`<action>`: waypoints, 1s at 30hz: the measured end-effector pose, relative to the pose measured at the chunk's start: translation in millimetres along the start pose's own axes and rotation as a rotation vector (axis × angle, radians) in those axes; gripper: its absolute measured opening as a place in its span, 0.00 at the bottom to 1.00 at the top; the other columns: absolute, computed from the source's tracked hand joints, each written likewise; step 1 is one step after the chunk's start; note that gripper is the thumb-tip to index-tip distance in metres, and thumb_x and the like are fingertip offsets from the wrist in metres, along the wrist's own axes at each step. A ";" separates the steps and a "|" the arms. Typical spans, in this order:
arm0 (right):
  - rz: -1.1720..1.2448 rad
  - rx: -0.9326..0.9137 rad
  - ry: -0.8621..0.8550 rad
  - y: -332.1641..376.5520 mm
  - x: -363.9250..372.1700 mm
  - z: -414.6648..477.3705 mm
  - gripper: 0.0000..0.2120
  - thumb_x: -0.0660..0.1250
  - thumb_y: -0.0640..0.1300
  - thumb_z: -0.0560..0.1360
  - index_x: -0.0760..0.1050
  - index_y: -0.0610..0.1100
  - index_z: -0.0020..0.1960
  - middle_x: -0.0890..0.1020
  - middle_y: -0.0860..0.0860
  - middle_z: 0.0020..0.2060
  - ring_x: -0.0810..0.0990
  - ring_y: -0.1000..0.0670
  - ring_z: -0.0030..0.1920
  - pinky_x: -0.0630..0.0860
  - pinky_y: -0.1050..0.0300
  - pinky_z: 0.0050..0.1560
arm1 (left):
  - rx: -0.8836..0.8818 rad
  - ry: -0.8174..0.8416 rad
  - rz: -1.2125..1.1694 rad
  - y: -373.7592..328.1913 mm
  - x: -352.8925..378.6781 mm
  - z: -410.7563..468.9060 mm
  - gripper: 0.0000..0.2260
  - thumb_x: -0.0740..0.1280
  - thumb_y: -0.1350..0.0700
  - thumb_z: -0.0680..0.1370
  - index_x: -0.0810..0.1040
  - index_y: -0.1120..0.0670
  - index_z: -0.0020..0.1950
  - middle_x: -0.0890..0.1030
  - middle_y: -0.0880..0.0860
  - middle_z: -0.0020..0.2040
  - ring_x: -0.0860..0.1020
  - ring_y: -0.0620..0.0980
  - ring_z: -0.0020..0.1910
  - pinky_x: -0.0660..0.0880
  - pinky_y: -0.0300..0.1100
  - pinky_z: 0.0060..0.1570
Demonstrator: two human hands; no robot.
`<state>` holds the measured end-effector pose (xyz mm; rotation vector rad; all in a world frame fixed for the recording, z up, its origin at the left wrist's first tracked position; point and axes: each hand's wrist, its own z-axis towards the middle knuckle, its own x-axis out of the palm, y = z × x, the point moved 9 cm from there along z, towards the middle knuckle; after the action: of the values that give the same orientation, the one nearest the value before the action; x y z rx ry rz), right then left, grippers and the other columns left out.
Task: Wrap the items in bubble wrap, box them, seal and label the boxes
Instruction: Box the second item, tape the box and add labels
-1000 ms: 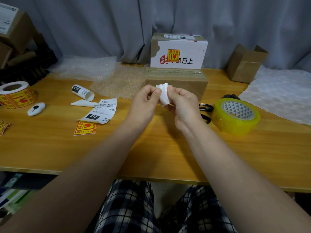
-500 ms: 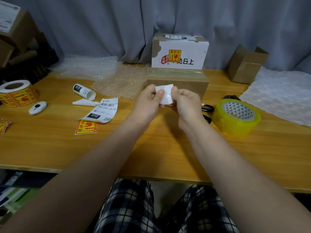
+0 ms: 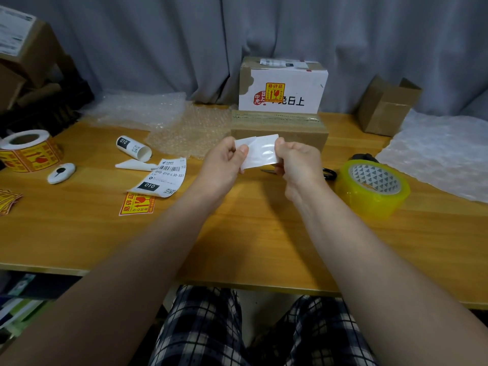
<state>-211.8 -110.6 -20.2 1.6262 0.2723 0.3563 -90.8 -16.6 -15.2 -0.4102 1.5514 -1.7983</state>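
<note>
Left hand (image 3: 224,163) and right hand (image 3: 298,165) each pinch one end of the white label (image 3: 262,151), held over mid table (image 3: 250,233). The layers seem split at the left end. Likely step: labelling, peeling off the backing. Next: finish the peel without creasing, then press the label flat on the taped brown box (image 3: 280,129) just beyond.

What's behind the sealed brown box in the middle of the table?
A white box with a yellow fragile sticker stands behind the brown box. Its bottom edge is hidden, as is any gap between them.
</note>
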 end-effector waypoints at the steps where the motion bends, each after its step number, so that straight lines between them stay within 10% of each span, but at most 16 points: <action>1: -0.014 0.002 -0.006 -0.6 0.0 1.2 0.12 0.65 0.43 0.79 0.76 0.44 0.37 0.78 0.51 0.33 0.74 0.54 0.34 0.70 0.63 0.35 | 0.002 0.004 0.017 -0.6 0.2 0.1 0.12 0.59 0.56 0.82 0.73 0.64 0.53 0.72 0.52 0.33 0.70 0.45 0.33 0.68 0.38 0.36; 8: 0.039 -0.063 -0.233 26.4 -62.9 21.2 0.14 0.61 0.43 0.81 0.71 0.46 0.36 0.76 0.51 0.36 0.74 0.52 0.39 0.72 0.62 0.34 | -0.187 -0.275 0.181 46.9 -91.8 1.1 0.10 0.59 0.51 0.81 0.73 0.57 0.49 0.75 0.51 0.35 0.72 0.50 0.35 0.68 0.43 0.34; 16: -0.020 -0.026 0.049 6.5 2.1 14.7 0.11 0.63 0.45 0.80 0.77 0.44 0.41 0.81 0.48 0.42 0.77 0.50 0.41 0.77 0.58 0.40 | 0.103 -0.165 0.672 -6.9 -57.5 14.5 0.07 0.66 0.56 0.78 0.78 0.60 0.47 0.79 0.57 0.44 0.76 0.54 0.45 0.70 0.45 0.42; 23: -0.010 0.035 0.093 -8.2 7.3 9.3 0.07 0.64 0.44 0.79 0.76 0.46 0.43 0.80 0.47 0.44 0.77 0.50 0.42 0.75 0.62 0.36 | 0.060 -0.002 1.143 3.0 -46.8 15.2 0.16 0.62 0.61 0.77 0.73 0.57 0.65 0.70 0.58 0.62 0.73 0.58 0.58 0.71 0.49 0.54; 30: 0.044 0.081 -0.004 -17.1 4.0 8.8 0.06 0.62 0.39 0.78 0.74 0.45 0.44 0.76 0.49 0.37 0.72 0.50 0.37 0.69 0.59 0.34 | 0.806 -0.058 1.147 -62.8 16.5 -24.4 0.22 0.64 0.43 0.66 0.72 0.52 0.56 0.74 0.56 0.56 0.65 0.54 0.55 0.59 0.50 0.54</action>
<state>-204.1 -115.6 -37.5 1.7143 0.2511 0.3796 -137.4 -8.9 35.5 0.6858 0.6091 -1.2442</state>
